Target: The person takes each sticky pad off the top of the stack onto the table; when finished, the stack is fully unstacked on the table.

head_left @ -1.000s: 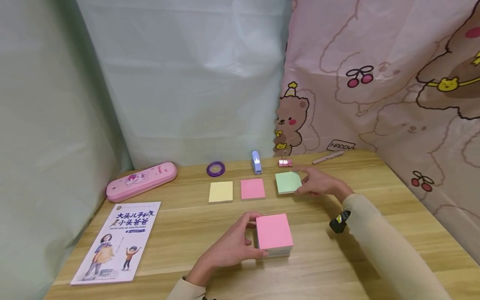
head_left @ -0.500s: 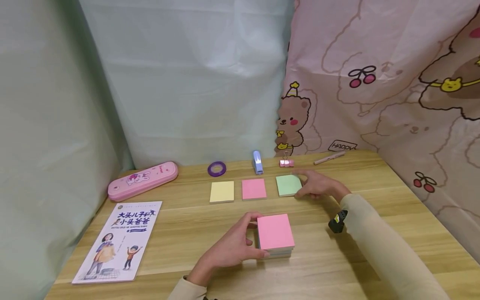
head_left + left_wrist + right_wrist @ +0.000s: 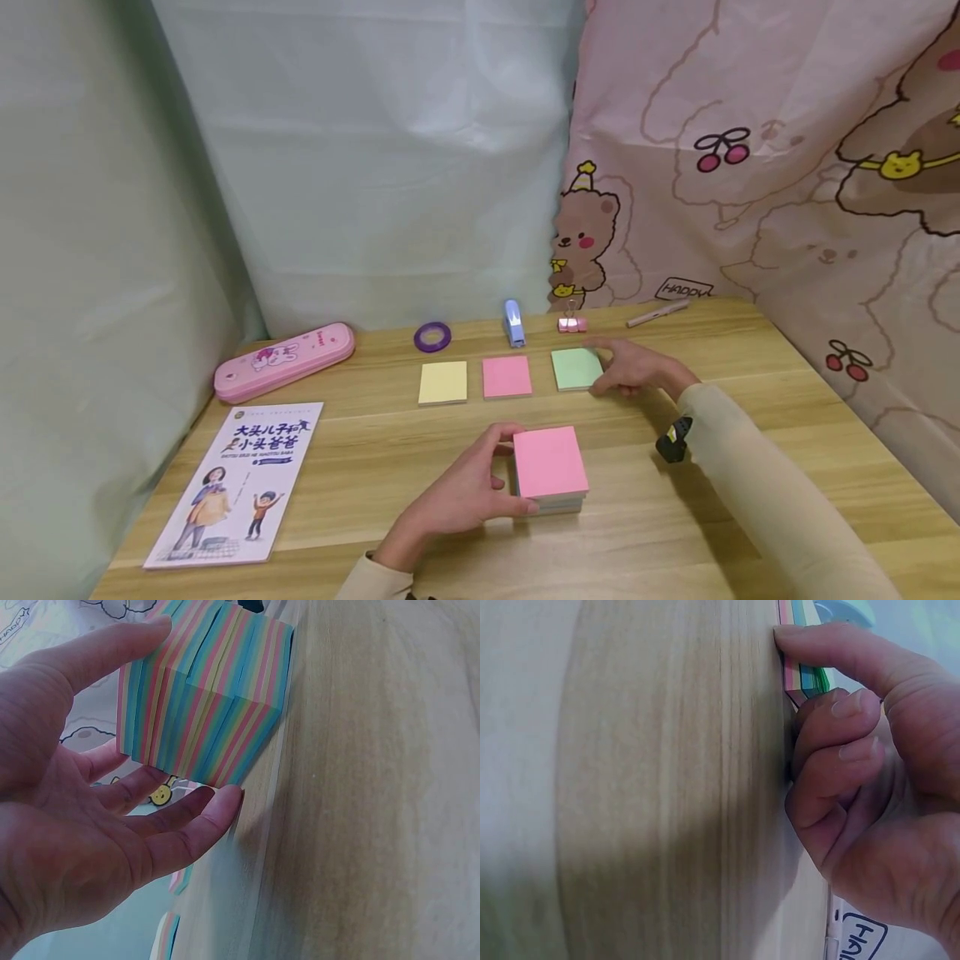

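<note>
A stack of sticky note pads [image 3: 551,463] with a pink top stands on the table near the front. The left hand [image 3: 468,490] grips it from the left, and in the left wrist view the striped sides of the stack [image 3: 202,697] show between thumb and fingers. Farther back, the right hand [image 3: 636,367] holds a green sticky note pad [image 3: 576,369] at its right side, thumb at the near edge and index finger at the far edge. In the right wrist view its other fingers [image 3: 840,765] are curled. A pink pad [image 3: 507,377] and a yellow pad [image 3: 442,383] lie in line to the left.
Behind the pads lie a purple tape roll [image 3: 432,337], a blue stapler [image 3: 513,323], a pink binder clip [image 3: 572,323] and a pen [image 3: 657,313]. At left are a pink pencil case [image 3: 285,362] and a book [image 3: 234,483]. Curtains [image 3: 375,167] hang behind the table.
The right hand and the green pad have shifted slightly toward the person, and the pad sits a little straighter beside the pink one. The left hand keeps its grip on the stack.
</note>
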{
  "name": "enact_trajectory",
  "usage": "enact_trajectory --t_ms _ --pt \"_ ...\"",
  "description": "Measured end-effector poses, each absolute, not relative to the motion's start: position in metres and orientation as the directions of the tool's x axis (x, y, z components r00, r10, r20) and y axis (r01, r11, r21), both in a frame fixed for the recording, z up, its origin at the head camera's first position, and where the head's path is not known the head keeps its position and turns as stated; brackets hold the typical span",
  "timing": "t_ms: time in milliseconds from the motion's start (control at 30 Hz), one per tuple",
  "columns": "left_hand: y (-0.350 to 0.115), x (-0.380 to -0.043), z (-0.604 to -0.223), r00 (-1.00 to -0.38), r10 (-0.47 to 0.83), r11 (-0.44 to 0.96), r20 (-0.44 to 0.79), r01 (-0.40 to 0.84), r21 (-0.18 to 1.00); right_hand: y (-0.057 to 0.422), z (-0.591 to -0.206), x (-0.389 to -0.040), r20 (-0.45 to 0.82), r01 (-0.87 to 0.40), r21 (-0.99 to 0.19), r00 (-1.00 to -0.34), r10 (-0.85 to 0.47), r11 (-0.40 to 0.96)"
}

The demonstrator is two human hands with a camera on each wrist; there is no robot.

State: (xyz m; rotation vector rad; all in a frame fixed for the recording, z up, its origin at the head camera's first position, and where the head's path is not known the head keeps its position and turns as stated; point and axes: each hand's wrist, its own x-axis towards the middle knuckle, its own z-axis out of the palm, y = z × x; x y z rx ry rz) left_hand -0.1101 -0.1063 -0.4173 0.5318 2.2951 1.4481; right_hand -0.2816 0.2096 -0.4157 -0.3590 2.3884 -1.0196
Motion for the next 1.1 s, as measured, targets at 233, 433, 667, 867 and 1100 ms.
enact_trajectory --t_ms 233,433,667,867,1100 --pt "-0.107 -0.109 -0.414 -0.858 0.504 0.398 -0.094 0.134 0.907 0.209 -0.414 -0.281 -0.359 -0.035 -0.724 -0.833 -0.420 0.689" --pt "-0.106 -0.108 -0.414 -0.857 0.507 0.391 -0.086 0.140 0.910 0.209 -0.413 -0.282 -0.367 -0.028 -0.719 -0.832 -0.415 0.694" --pt "-0.106 -0.109 -0.416 -0.859 0.502 0.396 -0.096 0.129 0.909 0.213 -0.404 -0.282 -0.351 -0.051 -0.748 -0.816 -0.460 0.662" --pt "-0.105 -0.109 -0.416 -0.859 0.502 0.387 -0.099 0.121 0.914 0.215 -0.384 -0.277 -0.314 -0.104 -0.756 -0.809 -0.497 0.647" --pt "-0.106 -0.109 -0.415 -0.859 0.506 0.383 -0.086 0.134 0.914 0.211 -0.359 -0.257 -0.228 -0.189 -0.765 -0.815 -0.533 0.615"
